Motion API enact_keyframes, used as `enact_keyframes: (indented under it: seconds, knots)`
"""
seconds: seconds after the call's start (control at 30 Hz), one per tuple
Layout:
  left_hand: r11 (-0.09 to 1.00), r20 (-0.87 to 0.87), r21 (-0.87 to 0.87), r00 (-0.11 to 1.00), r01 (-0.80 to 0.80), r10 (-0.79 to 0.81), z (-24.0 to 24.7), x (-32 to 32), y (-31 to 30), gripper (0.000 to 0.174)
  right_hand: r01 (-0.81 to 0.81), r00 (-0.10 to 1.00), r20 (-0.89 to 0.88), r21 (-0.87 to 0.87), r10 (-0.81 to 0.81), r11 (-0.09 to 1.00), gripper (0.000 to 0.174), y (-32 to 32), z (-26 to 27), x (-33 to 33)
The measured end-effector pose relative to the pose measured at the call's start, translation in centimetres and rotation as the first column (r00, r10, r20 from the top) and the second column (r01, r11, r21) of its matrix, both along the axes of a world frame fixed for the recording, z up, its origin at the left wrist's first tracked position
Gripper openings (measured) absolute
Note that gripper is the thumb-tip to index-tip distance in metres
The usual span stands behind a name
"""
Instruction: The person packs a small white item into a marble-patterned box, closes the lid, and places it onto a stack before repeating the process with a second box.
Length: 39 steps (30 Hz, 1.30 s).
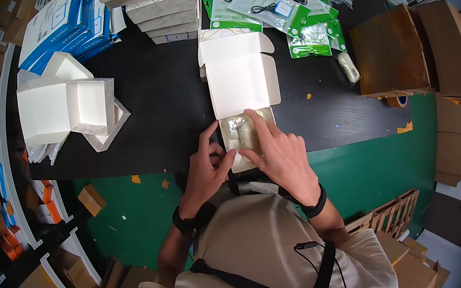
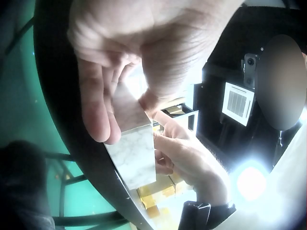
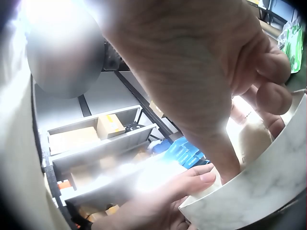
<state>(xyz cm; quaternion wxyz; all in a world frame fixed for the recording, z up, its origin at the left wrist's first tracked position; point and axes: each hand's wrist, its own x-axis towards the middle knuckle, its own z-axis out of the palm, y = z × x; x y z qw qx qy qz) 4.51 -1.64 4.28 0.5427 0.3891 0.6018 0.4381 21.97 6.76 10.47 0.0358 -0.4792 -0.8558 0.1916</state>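
Note:
A white box with a marbled outside [image 2: 134,160] lies at the table's near edge, its lid [image 1: 238,84] folded back. My left hand [image 1: 204,171] holds the box's left side, thumb at the near rim and fingers along the outer wall. My right hand [image 1: 286,157] reaches inside with thumb and fingers about a pale rounded device [image 1: 248,136] in clear wrap. In the right wrist view, the box's marbled wall [image 3: 259,184] hides the fingertips. A similar pale device [image 1: 348,67] lies on the table to the right.
Opened white boxes [image 1: 45,110] lie at the left, below blue boxes [image 1: 55,27]. Stacked marbled boxes [image 1: 164,13] stand at the back, beside green-and-clear pouches [image 1: 310,43] holding cables. A cardboard box [image 1: 390,53] stands at the right; shelving [image 1: 10,149] borders the left.

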Motion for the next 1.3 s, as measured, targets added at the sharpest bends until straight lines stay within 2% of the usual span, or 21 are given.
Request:
enact_keyframes:
  seconds: [0.37,0.5,0.6,0.63,0.7,0.73,0.8,0.83,0.93,1.07,1.23,1.3]
  knots:
    - [1.0,-0.003,0.005,1.0,0.001,-0.001,-0.3,0.0,-0.1,0.072,0.013,1.0,-0.009,0.002,-0.013,1.0,0.075,0.1,0.1,0.1]
    - [1.0,-0.002,0.008,1.0,-0.003,0.003,-0.2,0.1,-0.1,0.072,0.046,0.995,-0.093,0.021,-0.043,0.999,0.073,0.3,0.1,0.3]
    - [1.0,-0.007,0.014,1.0,0.005,-0.005,-0.4,0.0,-0.1,0.071,0.08,0.922,-0.379,-0.007,-0.077,0.997,0.07,1.2,1.7,1.0]
    - [1.0,-0.01,0.017,1.0,0.01,-0.01,-0.4,-0.1,-0.1,0.071,0.08,0.922,-0.38,-0.008,-0.077,0.997,0.07,1.8,2.8,1.6]
    - [1.0,-0.009,0.017,1.0,0.008,-0.008,-0.2,0.0,-0.1,0.071,0.326,0.824,-0.408,-0.228,-0.394,0.917,0.069,3.6,5.0,3.6]
    - [1.0,-0.009,0.019,1.0,0.005,-0.005,0.0,0.0,-0.1,0.071,0.326,0.824,-0.407,-0.226,-0.393,0.918,0.069,4.7,4.6,4.4]
    - [1.0,-0.01,0.026,1.0,0.002,-0.002,0.0,0.1,0.0,0.071,0.455,0.804,-0.357,-0.147,-0.476,0.878,0.07,7.0,2.8,6.1]
    - [1.0,-0.009,0.024,1.0,0.005,-0.005,0.0,0.1,0.0,0.071,0.451,0.805,-0.361,-0.144,-0.471,0.881,0.07,7.8,1.8,7.1]
    - [1.0,-0.013,0.025,1.0,-0.006,0.007,0.1,-0.1,-0.1,0.071,0.518,0.847,-0.166,0.04,-0.505,0.855,0.071,10.2,-1.2,9.5]
    - [1.0,-0.005,0.012,1.0,0.008,-0.008,0.2,0.0,0.0,0.071,0.566,0.824,-0.096,0.067,-0.559,0.822,0.073,12.1,-2.6,11.4]
    - [1.0,-0.007,0.012,1.0,-0.001,0.001,0.3,0.1,0.0,0.071,0.603,0.797,-0.097,0.055,-0.597,0.796,0.073,14.0,-3.5,12.7]
    - [1.0,-0.001,0.005,1.0,-0.007,0.007,0.3,0.1,0.0,0.071,0.547,0.837,-0.223,0.382,-0.5,0.745,0.068,14.2,-3.8,12.9]
